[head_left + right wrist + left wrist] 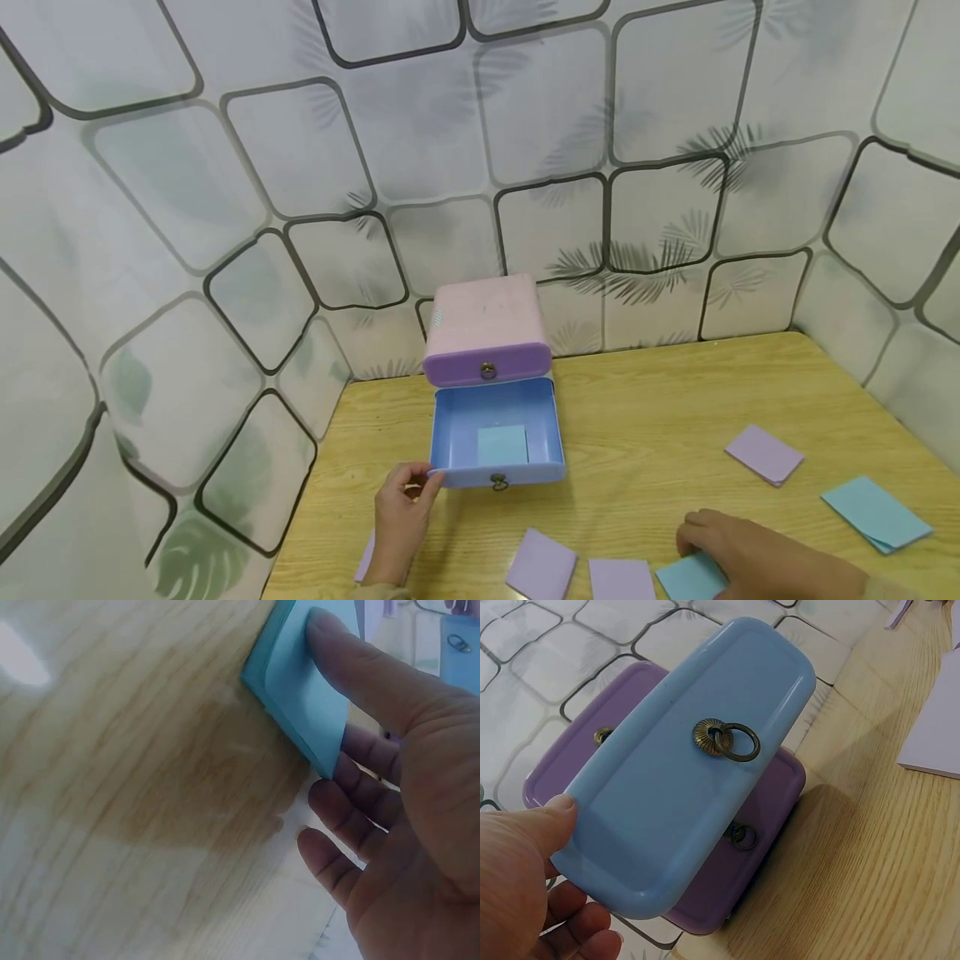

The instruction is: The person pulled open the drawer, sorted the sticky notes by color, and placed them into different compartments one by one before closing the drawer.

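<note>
Pale-blue paper is contained in the blue drawer pinched by the left hand; turquoise paper is pinched by the right hand. Only from the left wrist is a lower purple drawer seen.

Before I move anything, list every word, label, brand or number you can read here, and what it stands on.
None readable.
The blue drawer and blue paper show no lettering.
The pink cabinet has a mark on its left side, too small to tell as text or pattern.
</note>
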`<state>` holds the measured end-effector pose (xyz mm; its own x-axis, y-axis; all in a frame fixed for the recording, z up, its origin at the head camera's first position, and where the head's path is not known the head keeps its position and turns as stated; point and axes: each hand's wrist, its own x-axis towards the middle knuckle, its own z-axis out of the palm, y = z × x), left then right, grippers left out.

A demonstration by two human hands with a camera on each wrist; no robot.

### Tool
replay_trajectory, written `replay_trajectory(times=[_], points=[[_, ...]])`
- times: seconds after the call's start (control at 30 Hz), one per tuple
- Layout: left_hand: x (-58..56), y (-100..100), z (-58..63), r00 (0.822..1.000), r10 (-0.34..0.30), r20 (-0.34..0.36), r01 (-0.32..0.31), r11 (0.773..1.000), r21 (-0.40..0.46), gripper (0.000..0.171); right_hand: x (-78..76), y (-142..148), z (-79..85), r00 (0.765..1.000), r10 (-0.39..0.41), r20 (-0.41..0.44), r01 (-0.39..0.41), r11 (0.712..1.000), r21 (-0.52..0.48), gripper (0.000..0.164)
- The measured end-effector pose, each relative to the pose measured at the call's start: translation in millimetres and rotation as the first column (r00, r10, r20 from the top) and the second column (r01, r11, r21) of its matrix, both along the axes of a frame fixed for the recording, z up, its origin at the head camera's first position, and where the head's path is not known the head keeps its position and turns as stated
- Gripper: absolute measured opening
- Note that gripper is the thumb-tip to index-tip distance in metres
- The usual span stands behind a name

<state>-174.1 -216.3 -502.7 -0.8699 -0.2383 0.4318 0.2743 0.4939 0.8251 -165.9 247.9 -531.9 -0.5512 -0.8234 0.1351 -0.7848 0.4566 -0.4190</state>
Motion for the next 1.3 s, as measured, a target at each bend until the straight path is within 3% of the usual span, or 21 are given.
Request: replay_trajectory(times=[0.43,0.67,0.8,0.97,1.3], points=[[-0.4,0,-1.4,1.000,0.000,0.003,-0.001,1.000,0.006,0.012,-7.6,-3,2.5,0.994,0.026,0.104,-0.026,1.000,0.001,0.034],[-1.2,-1,-2.0,1.000,-0.006,0.009,0.006,1.000,0.002,0.011,-11.7,-2,7.1,0.969,-0.013,0.248,0.000,0.999,0.053,0.024],[-0.5,-1,-1.5,1.000,0.004,0.001,-0.004,1.000,-0.025,0.012,-15.2,-2,5.5,0.960,-0.009,0.279,-0.002,0.999,0.038,0.019],[-0.7,-1,-1.8,1.000,0.009,-0.014,-0.010,0.999,-0.033,0.012,-19.6,-2,4.9,0.962,-0.003,0.273,0.001,1.000,0.005,0.016],[-1.4,-2,-2.4,1.000,0.005,0.001,-0.005,1.000,-0.026,0.012,-29.9,-3,11.1,0.968,-0.069,0.241,0.074,0.997,-0.011,0.016]])
